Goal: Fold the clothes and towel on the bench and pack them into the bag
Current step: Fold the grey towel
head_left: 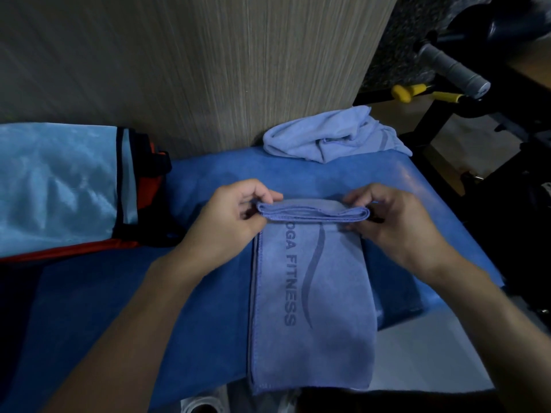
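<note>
Towel (310, 293) lies lengthwise on the bench (298, 171), far end doubled back. Left hand (235, 222) pinches the fold's 9 o'clock end, right hand (396, 225) its 3 o'clock end. Bag (59, 186) at 9 o'clock of the towel; crumpled cloth (334, 135) at 12 o'clock.

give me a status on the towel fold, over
Left hand and right hand each pinch a far corner of the fitness towel. Far end doubled over. Crumpled light-blue cloth apart, at the back.

Lighting dim, with a bluish cast. Soft sheen lies on the satin bag (59, 186) and on the bench (417, 177) at its right edge. Deep shadow lower left. Wide-angle bowing at edges. Focus soft; wood-grain wall (179, 55) streaks with blur.
</note>
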